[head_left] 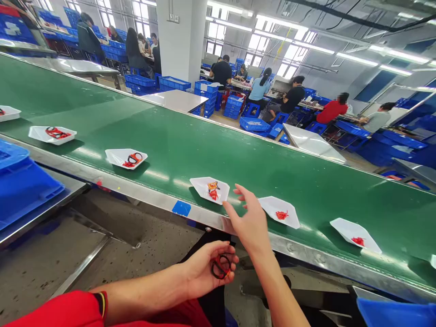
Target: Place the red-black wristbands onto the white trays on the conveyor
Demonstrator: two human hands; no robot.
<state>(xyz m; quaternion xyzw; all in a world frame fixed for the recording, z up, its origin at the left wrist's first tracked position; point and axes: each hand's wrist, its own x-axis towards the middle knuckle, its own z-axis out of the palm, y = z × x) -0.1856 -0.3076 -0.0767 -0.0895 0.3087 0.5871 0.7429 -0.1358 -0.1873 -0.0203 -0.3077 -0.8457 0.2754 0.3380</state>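
My left hand point(207, 270) is curled around a small black ring-shaped part with red inside point(221, 267), held low in front of my body. My right hand point(250, 218) is stretched out with fingers apart over the near edge of the green conveyor belt point(190, 141), between two white trays. The tray just left of it point(210, 189) holds small red and orange parts. The tray just right of it point(279, 211) holds a small red piece. My right hand holds nothing.
More white trays with red and black parts point(126, 158) point(52, 134) point(355, 234) ride the belt. Blue crates point(20, 181) sit at the left on a steel table. A steel rail point(160, 200) edges the belt. Several seated people work at tables beyond.
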